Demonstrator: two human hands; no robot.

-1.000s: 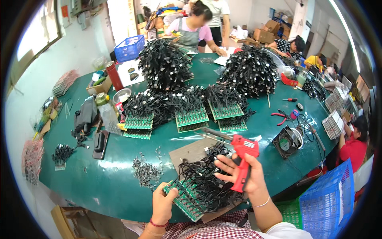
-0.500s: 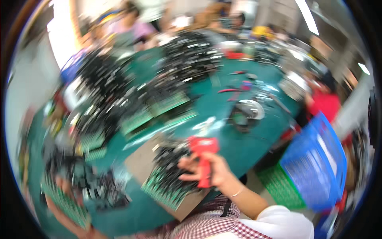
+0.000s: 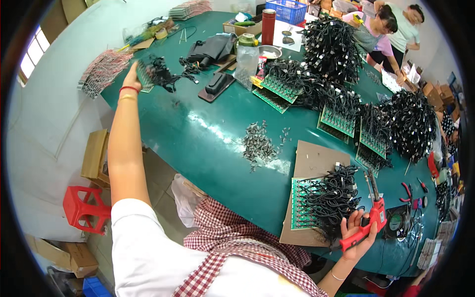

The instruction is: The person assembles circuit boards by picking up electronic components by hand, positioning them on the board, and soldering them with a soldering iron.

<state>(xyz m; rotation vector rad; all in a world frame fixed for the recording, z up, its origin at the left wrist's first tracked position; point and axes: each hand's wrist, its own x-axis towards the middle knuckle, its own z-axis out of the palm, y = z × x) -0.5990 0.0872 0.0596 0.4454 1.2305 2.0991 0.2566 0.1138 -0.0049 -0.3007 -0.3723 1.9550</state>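
My left arm is stretched out to the far left of the green table. My left hand (image 3: 131, 79) grips the edge of a green circuit board (image 3: 144, 76) with black cables hanging off it, at the table's edge. My right hand (image 3: 358, 236) is wrapped round the red handle of a soldering gun (image 3: 378, 214), its metal tip pointing up and away. Just left of that hand lies a circuit board panel (image 3: 300, 204) with a bundle of black cables (image 3: 335, 194), resting on a brown board (image 3: 316, 157).
Small dark parts (image 3: 258, 143) lie piled mid-table. Cabled panels (image 3: 339, 119) and tall black cable heaps (image 3: 330, 49) line the far side. Red-and-white wired strips (image 3: 105, 72) sit at the left edge. A red stool (image 3: 86, 210) stands on the floor. Two people (image 3: 391, 29) are beyond.
My view has swung left. My left hand has carried the circuit board from the near left out to the table's far left edge. The soldering gun stays in my right hand.
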